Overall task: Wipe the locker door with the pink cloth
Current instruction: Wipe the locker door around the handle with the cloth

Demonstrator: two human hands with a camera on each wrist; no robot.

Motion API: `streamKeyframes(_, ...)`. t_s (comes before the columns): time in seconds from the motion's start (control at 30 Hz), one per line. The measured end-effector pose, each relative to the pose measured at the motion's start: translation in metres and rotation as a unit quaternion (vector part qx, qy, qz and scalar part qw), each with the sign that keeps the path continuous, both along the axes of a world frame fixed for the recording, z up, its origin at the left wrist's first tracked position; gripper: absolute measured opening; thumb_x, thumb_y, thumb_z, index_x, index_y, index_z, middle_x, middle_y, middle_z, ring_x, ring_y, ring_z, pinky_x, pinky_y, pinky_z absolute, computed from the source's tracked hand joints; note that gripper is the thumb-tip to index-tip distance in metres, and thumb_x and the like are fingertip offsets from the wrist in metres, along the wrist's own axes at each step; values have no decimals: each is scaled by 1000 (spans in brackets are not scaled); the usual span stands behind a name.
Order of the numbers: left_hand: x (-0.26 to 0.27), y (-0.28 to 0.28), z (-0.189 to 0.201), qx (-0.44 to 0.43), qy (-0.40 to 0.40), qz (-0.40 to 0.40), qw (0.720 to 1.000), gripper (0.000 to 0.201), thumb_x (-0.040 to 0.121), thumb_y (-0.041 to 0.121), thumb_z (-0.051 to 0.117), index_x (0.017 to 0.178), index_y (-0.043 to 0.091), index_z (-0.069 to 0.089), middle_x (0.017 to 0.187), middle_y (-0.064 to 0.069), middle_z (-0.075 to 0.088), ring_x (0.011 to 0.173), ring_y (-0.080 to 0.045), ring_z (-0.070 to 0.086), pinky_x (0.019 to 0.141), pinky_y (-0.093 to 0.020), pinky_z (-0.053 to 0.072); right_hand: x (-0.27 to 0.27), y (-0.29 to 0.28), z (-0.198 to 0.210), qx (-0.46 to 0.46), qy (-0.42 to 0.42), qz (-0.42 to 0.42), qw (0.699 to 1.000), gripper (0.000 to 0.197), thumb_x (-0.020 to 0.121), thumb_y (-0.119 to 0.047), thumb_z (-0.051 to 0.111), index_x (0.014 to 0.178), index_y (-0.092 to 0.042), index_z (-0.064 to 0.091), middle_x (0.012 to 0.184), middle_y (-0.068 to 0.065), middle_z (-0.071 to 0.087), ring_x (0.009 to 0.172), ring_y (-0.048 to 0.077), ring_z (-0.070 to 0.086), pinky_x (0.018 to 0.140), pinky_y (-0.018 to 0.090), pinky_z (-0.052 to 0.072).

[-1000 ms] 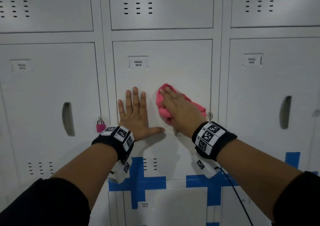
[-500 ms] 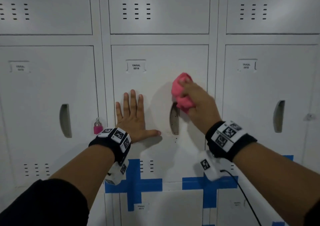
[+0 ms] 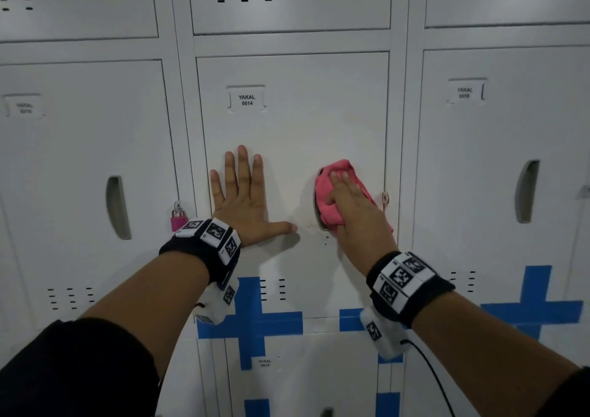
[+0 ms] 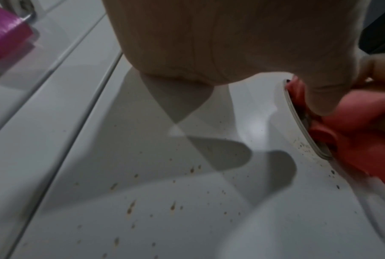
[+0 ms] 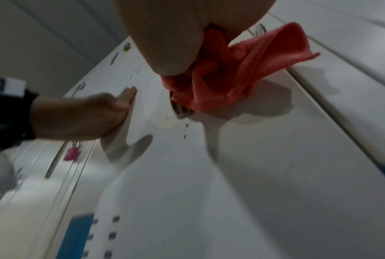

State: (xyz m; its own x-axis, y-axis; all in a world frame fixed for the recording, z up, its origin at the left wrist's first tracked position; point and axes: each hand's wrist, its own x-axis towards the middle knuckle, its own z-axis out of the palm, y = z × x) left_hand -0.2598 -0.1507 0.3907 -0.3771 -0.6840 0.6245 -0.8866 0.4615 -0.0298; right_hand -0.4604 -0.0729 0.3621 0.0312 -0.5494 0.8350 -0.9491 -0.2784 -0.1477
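Left hand (image 3: pixel 244 199) flat on locker door (image 3: pixel 292 129), fingers straight and spread, thumb out sideways, holding nothing. Right hand (image 3: pixel 354 207) pressing pink cloth (image 3: pixel 332 189) onto the door's recessed handle slot (image 4: pixel 302 121), fingers extended over the bunched fabric; loose corner trailing toward the hasp (image 3: pixel 385 198) at door's right edge. Brown specks (image 4: pixel 129 208) on paint below left palm. Pink padlock (image 3: pixel 178 218) on neighbouring locker. Blue tape crosses (image 3: pixel 252 320) lower down.
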Motion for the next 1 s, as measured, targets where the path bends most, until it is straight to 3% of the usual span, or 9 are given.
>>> streamKeyframes(0.07,-1,1,0,2,1,0,1000,137,48,95,26,140,14,-35,142,-9,-48,131,-31,-44,108,-56,-24,-1,0,-20,24,16,0,1000,63,85,5,58,143,-13,40,159,0,18,144,10,12,107,25,12)
streamKeyframes(0.2,-1,2,1,7,1,-2,1000,134,50,95,25,138,15,-38,139,-8,-52,129,-30,-47,105,-53,-29,-7,1,-51,62,38,19,997,69,87,4,59,147,-17,34,155,-7,10,138,4,2,113,32,11)
streamKeyframes(0.37,-1,3,1,15,3,-6,1000,131,57,88,36,137,17,-38,138,-7,-53,129,-28,-48,105,-52,-29,-18,6,-40,27,-76,125,989,59,88,-1,61,140,-22,45,152,0,36,138,15,36,105,41,44)
streamKeyframes(0.53,-1,3,0,15,3,-9,1000,127,58,85,33,139,15,-36,142,-9,-48,131,-30,-45,108,-54,-25,-23,5,12,-144,-92,103,980,52,79,10,55,130,0,54,146,15,41,137,25,36,113,30,26)
streamKeyframes(0.63,-1,3,1,20,0,-4,1000,128,54,88,26,139,15,-35,143,-10,-47,132,-31,-44,108,-55,-24,-21,-13,18,-91,-159,96,978,64,89,-8,51,148,-16,29,144,5,38,122,21,50,99,41,49)
streamKeyframes(0.73,0,2,0,21,-1,-4,1000,128,53,88,25,139,15,-36,142,-9,-48,131,-31,-44,109,-55,-23,-15,-19,-2,-57,-134,-25,989,85,84,11,48,152,-17,6,154,13,28,118,29,54,84,34,56)
streamKeyframes(0.83,0,3,0,24,-2,-5,1000,128,54,88,26,139,15,-36,140,-8,-50,130,-30,-46,109,-55,-24,-8,-17,-30,-44,-106,-45,992,87,82,12,50,151,-12,2,158,17,16,124,35,50,90,43,54)
streamKeyframes(0.93,0,2,1,23,-2,-6,1000,128,54,87,28,139,16,-36,140,-8,-51,130,-30,-46,108,-54,-24,-2,-13,-61,3,-118,-28,993,99,82,12,52,146,-30,-11,158,13,19,130,32,46,95,44,52)
streamKeyframes(1.0,0,3,1,24,-1,-8,1000,128,56,86,30,139,16,-37,139,-7,-51,129,-29,-47,108,-54,-25,-1,-8,-80,25,-94,-11,995,97,80,15,55,150,-25,2,158,10,18,135,29,41,101,42,48)
